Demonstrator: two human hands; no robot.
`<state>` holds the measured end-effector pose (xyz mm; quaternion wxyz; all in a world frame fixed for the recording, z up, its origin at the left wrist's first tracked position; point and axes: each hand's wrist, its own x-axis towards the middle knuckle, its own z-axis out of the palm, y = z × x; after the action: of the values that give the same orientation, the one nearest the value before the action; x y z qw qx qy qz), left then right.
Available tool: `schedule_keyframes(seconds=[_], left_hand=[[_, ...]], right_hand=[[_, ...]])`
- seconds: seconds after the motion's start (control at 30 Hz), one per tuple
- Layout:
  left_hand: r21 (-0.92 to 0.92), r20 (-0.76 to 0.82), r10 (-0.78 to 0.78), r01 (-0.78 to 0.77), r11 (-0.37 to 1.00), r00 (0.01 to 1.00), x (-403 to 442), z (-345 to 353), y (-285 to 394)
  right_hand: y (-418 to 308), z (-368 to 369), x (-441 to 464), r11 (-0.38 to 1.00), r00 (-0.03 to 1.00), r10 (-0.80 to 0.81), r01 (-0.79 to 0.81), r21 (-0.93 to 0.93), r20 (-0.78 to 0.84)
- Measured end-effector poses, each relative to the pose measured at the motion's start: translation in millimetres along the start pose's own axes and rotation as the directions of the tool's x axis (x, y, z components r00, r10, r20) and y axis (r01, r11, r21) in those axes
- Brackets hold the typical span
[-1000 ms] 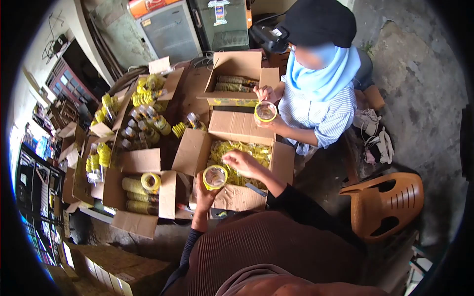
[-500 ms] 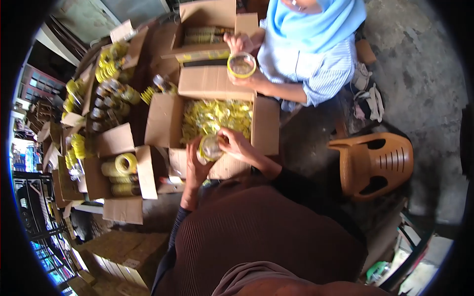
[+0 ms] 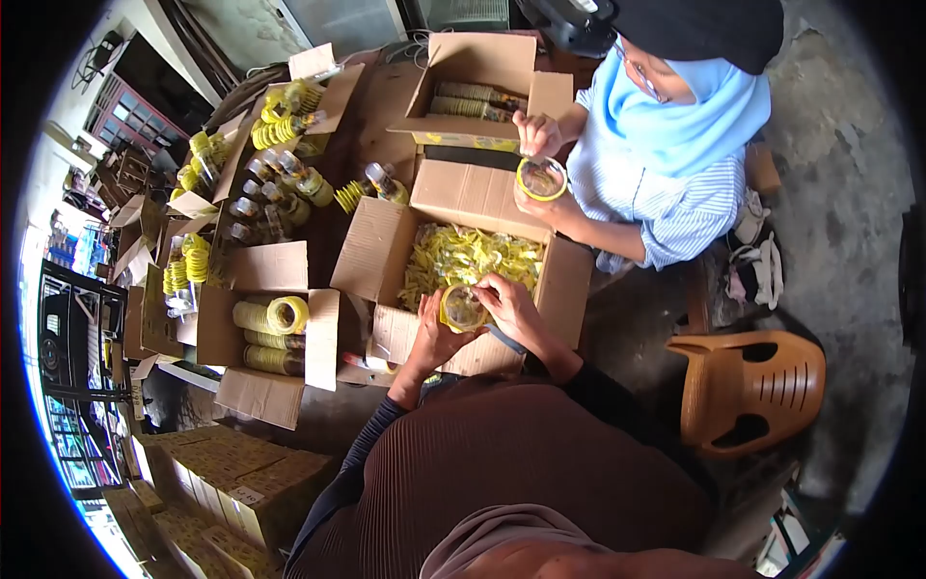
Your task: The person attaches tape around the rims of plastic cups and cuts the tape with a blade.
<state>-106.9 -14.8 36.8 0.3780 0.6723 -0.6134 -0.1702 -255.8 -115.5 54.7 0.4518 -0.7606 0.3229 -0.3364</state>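
Note:
My left hand (image 3: 436, 338) is closed round a clear plastic cup (image 3: 463, 311) with a yellow rim, its round opening turned up toward me. At the cup's right edge, my right hand (image 3: 513, 309) has its fingers bent and pressed together; what they pinch, if anything, is too small to tell. Just beyond both hands stands an open cardboard box (image 3: 371, 249), filled with small yellow-and-clear packets (image 3: 473, 253). The cup is above this box's near flap.
Across the box a co-worker (image 3: 666, 183) holds a similar yellow-rimmed cup (image 3: 542, 179). Stacked cups fill a left carton (image 3: 268, 259) and a back carton (image 3: 482, 58). More stacks (image 3: 285, 179) lie on the dark table. An orange plastic chair (image 3: 757, 391) stands at right.
The view has shifted, so everything sits further right and lower. Both my hands stay at the cup, whose opening now faces me more fully. The co-worker's raised hand is nearer their cup.

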Motion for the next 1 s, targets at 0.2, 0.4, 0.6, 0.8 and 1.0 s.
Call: schedule_keyframes(seconds=[0.2, 0.4, 0.6, 0.8, 1.0], left_hand=[[-0.355, 0.020, -0.076, 0.078, 0.932, 0.997, 12.3, 5.0, -6.3], [-0.059, -0.059, 0.091, -0.095, 0.994, 0.994, 16.5, -11.3, 12.8], [-0.170, -0.154, 0.021, -0.048, 0.984, 0.988, 6.9, -18.9, 22.5], [-0.325, -0.193, -0.104, 0.036, 0.945, 0.976, -3.7, -15.1, 8.4], [-0.178, -0.176, -0.044, 0.012, 0.984, 0.983, -4.7, -33.2, 7.1]], right_hand=[[-1.7, -11.6, -0.1, 0.999, 0.999, 0.028, -0.029, -0.021, -0.030], [14.4, -8.3, -2.1, 0.889, 0.950, 0.310, -0.301, 0.346, 0.032], [3.2, -5.1, -18.6, 0.752, 0.938, 0.333, -0.326, 0.572, 0.097], [14.0, 10.7, -30.5, 0.757, 0.922, 0.286, -0.384, 0.529, 0.259], [-3.6, 2.2, -23.3, 0.987, 0.996, 0.069, -0.075, 0.141, 0.049]])
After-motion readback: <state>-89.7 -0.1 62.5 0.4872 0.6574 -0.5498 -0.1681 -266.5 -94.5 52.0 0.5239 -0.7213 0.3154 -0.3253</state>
